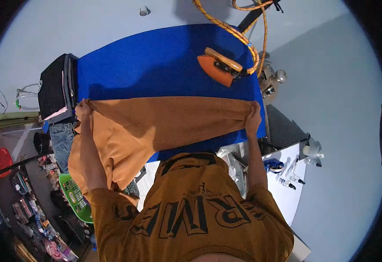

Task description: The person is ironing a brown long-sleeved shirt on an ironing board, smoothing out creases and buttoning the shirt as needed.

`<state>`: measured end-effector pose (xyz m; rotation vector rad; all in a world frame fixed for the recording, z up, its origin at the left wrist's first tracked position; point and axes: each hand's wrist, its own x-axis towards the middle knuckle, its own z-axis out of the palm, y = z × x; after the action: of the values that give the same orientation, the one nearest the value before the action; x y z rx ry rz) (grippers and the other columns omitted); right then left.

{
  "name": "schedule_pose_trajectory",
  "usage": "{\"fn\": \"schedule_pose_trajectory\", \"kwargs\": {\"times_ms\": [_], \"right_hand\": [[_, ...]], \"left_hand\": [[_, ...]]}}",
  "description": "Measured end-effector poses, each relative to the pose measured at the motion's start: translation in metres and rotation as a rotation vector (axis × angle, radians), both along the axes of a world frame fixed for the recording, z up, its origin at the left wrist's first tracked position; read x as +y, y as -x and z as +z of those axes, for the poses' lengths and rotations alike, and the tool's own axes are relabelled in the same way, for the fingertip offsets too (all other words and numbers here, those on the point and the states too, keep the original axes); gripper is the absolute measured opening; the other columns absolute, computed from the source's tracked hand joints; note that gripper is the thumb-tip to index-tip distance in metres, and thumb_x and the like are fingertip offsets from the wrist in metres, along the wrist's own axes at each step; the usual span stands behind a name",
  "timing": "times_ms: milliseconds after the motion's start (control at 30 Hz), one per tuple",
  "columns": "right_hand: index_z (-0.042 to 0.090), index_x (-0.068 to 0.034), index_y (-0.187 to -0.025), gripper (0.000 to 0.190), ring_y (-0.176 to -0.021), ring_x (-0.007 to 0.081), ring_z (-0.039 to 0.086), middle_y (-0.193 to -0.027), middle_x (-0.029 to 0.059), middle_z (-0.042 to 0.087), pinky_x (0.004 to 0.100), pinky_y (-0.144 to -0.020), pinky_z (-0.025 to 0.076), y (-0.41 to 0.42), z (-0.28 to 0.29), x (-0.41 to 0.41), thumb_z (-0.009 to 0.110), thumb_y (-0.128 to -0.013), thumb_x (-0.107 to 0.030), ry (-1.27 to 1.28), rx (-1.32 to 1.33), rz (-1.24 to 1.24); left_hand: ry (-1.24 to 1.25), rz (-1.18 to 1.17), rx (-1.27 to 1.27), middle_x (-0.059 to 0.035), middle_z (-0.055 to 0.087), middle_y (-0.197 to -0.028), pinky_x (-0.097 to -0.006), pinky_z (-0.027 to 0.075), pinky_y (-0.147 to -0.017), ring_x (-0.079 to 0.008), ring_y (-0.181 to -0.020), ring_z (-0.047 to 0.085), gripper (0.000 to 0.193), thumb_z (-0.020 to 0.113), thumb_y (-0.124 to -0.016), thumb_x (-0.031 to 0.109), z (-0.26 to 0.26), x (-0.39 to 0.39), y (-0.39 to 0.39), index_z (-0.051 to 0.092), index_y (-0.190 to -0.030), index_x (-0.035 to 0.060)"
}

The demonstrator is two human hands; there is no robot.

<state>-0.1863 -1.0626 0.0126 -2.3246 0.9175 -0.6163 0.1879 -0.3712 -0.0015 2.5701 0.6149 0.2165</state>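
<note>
A long brown garment (171, 121) lies stretched across the blue ironing surface (135, 72), its wider left part hanging over the near edge. At its far left end my left hand (83, 109) grips the cloth. My right hand (254, 119) is closed on the narrower right end, near the surface's right edge. Beyond the garment, towards the back right, an electric iron (219, 67) with a wooden handle and an orange body rests on the blue cover, with a yellow-orange cord (237, 32) running up from it. What part of the garment each hand holds is partly hidden by the fingers.
Folded dark clothes (55, 86) are stacked at the left edge, with jeans (61, 140) hanging below. A green plastic basket (74, 199) stands lower left. On the right, a white tabletop (289, 193) holds a tape roll (274, 165) and small bottles (286, 181). The cord loops near the iron.
</note>
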Motion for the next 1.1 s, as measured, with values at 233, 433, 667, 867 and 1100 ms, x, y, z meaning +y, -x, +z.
{"fn": "schedule_pose_trajectory", "kwargs": {"times_ms": [233,433,667,867,1100], "right_hand": [[0.052,-0.001,-0.136,0.039,-0.114,0.0426,0.058,-0.125,0.0233,0.059,0.0457,-0.095,0.048,-0.026,-0.010,-0.020,0.044,-0.103,-0.020,0.038,0.108,0.145],[0.060,-0.005,-0.127,0.033,-0.117,0.0377,0.053,-0.127,0.0187,0.055,0.0504,-0.098,0.043,-0.034,-0.011,0.005,0.055,-0.100,-0.023,0.290,0.297,0.094],[0.055,-0.020,-0.140,0.045,-0.134,0.0359,0.043,-0.144,0.0151,0.046,0.0543,-0.112,0.031,-0.039,-0.013,0.046,0.059,-0.097,-0.033,0.242,0.285,0.814],[0.047,-0.029,-0.149,0.054,-0.143,0.0320,0.035,-0.158,0.0120,0.034,0.0523,-0.118,0.026,-0.041,-0.005,0.026,0.060,-0.097,-0.034,0.345,0.422,0.892],[0.046,-0.031,-0.149,0.055,-0.145,0.0300,0.034,-0.160,0.0115,0.033,0.0527,-0.119,0.024,-0.054,-0.009,0.039,0.059,-0.096,-0.040,0.292,0.353,1.144]], "left_hand": [[0.128,0.058,-0.088,-0.0178,0.074,-0.094,-0.0482,0.054,-0.077,-0.0342,-0.087,0.070,0.047,0.058,-0.097,0.047,-0.017,-0.024,0.011,0.074,-0.099,0.0029],[-0.934,-0.090,-0.221,-0.0202,0.061,-0.111,-0.0488,0.051,-0.077,-0.0387,-0.092,0.060,0.046,0.057,-0.098,0.038,-0.024,-0.110,0.101,0.055,-0.129,0.0046],[-0.148,-0.757,0.152,-0.0212,0.041,-0.147,-0.0563,0.032,-0.109,-0.0432,-0.131,0.041,0.057,0.058,-0.096,0.038,0.008,-0.312,0.250,0.047,-0.143,0.0087],[-0.145,-0.749,0.077,-0.0204,0.033,-0.155,-0.0556,0.025,-0.115,-0.0417,-0.140,0.033,0.067,0.063,-0.092,0.043,0.016,-0.320,0.235,0.043,-0.148,0.0124],[-0.040,-0.958,0.117,-0.0165,0.026,-0.161,-0.0526,0.022,-0.119,-0.0386,-0.147,0.026,0.074,0.064,-0.090,0.049,0.019,-0.383,0.256,0.038,-0.153,0.0209]]}}
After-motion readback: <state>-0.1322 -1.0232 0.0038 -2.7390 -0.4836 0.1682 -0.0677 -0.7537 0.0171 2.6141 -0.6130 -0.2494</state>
